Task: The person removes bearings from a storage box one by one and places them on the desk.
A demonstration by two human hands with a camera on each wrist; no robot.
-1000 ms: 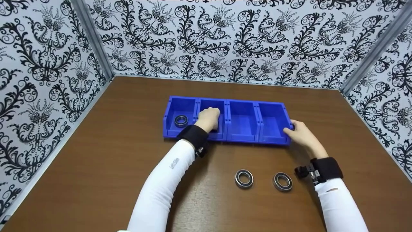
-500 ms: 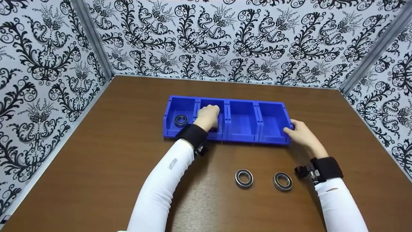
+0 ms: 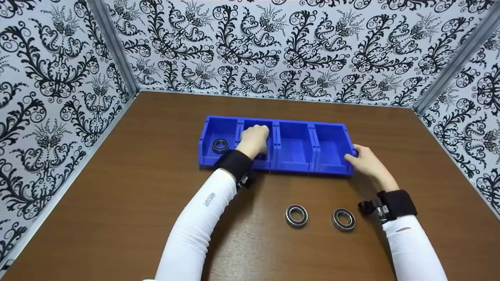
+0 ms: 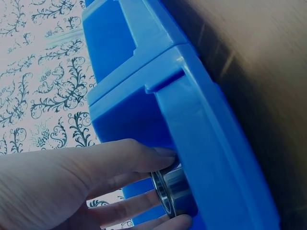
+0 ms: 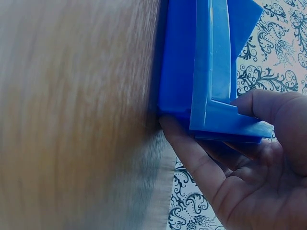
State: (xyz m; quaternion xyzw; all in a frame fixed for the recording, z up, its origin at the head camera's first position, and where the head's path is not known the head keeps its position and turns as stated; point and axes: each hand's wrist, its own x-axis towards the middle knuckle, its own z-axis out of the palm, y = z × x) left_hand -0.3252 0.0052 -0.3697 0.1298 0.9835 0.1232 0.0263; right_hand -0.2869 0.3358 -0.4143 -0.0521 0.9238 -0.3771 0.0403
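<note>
Left hand shifted slightly — bearing pinched, bin wall alongside

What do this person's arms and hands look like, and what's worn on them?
The left hand and right hand are gloveless. The left sleeve is white with small grey lettering; the white right sleeve has a slit. The black left wristband and right wristband each carry a small dark camera.

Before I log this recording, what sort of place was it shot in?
Likely a work or recording booth: a brown tabletop walled by black-and-white patterned panels on three sides, with grey posts at both far corners.
</note>
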